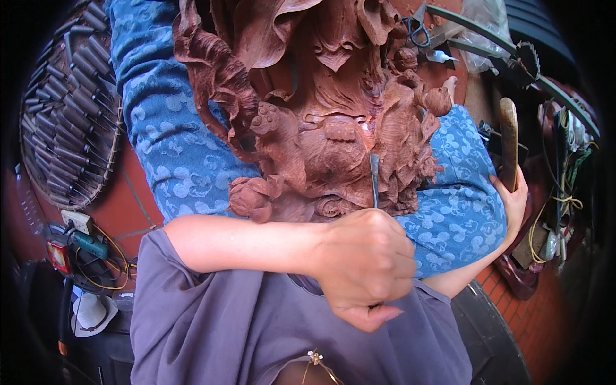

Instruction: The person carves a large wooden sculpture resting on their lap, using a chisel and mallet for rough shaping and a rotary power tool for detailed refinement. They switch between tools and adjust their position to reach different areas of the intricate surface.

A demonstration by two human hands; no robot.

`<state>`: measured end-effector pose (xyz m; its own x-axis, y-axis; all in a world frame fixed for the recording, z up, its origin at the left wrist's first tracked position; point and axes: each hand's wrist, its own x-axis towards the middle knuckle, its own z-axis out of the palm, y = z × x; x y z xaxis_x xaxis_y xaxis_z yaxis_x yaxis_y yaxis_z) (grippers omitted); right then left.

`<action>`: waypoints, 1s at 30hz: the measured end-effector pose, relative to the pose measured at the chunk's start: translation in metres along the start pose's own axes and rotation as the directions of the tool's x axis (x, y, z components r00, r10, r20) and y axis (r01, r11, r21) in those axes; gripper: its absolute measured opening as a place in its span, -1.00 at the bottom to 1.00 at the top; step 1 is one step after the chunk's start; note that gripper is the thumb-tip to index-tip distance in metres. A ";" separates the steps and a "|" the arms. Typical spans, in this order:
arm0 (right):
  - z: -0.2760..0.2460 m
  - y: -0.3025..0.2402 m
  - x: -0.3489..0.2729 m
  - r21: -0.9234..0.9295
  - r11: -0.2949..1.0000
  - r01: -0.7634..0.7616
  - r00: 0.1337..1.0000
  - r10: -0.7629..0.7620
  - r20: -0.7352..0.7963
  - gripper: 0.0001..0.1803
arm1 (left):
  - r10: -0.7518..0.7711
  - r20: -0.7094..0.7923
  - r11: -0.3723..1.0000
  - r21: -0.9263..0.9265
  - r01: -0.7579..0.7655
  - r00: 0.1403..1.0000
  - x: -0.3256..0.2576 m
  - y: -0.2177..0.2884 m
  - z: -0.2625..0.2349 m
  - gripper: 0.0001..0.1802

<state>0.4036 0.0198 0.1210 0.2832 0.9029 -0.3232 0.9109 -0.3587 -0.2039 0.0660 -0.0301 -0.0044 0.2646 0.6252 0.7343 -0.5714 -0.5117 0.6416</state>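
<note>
A reddish-brown wood carving [333, 157], cut with folds, petals and flowers, rests between my legs in blue patterned trousers [173, 135]. My left hand [369, 269] reaches across my front, closed in a fist around a carving chisel. The handle is hidden in the fist. The chisel's narrow metal blade [374, 179] points away from me, its tip at the carved surface right of centre. Out to the right, beside my knee, my right hand [515, 199] grips a worn wooden mallet [509, 141] that stands up from the fingers; its lower end is hidden.
On the left, a round woven basket [117, 144] holds many dark-handled chisels [80, 115]. Near it lie a power strip [77, 221], cables and a white hat [92, 312]. At upper right are scissors [419, 33], a small white bottle [441, 56], metal bars [475, 22] and a plastic bag [484, 58].
</note>
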 end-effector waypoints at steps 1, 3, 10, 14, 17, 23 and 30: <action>0.000 0.000 0.000 0.004 1.000 -0.003 1.000 0.003 -0.001 -0.58 | -0.002 -0.005 1.000 -0.004 0.002 1.000 0.000 -0.001 0.000 -0.63; 0.001 0.000 0.001 0.010 1.000 -0.008 1.000 0.008 -0.002 -0.58 | -0.014 -0.014 1.000 0.006 0.014 1.000 0.000 -0.002 -0.001 -0.63; 0.004 0.000 0.000 0.068 0.998 0.006 1.000 -0.005 -0.011 -0.59 | -0.084 0.042 0.996 -0.038 0.086 0.996 0.004 0.000 -0.010 -0.66; 0.001 0.001 -0.001 0.007 1.000 0.026 0.999 -0.026 -0.020 -0.58 | -0.099 -0.005 0.993 -0.064 0.098 0.995 0.006 0.000 -0.010 -0.66; -0.004 0.000 -0.007 -0.179 0.980 0.084 0.985 -0.109 -0.132 -0.58 | -0.114 -0.017 0.991 -0.071 0.113 0.993 0.007 -0.001 -0.010 -0.67; -0.022 -0.053 -0.072 -0.362 0.765 0.532 0.734 -0.631 -0.254 -0.58 | -0.139 -0.098 0.990 -0.033 0.136 0.985 0.011 -0.002 -0.006 -0.69; -0.005 -0.107 -0.104 -0.514 0.352 0.782 0.403 -0.915 -0.014 -0.70 | -0.137 -0.209 0.990 -0.048 0.130 0.968 0.019 -0.002 -0.003 -0.74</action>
<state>0.2777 -0.0350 0.1810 -0.7155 0.6952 0.0692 0.6964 0.7017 0.1506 0.0703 -0.0157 0.0075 0.1722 0.7987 0.5765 -0.5688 -0.3972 0.7202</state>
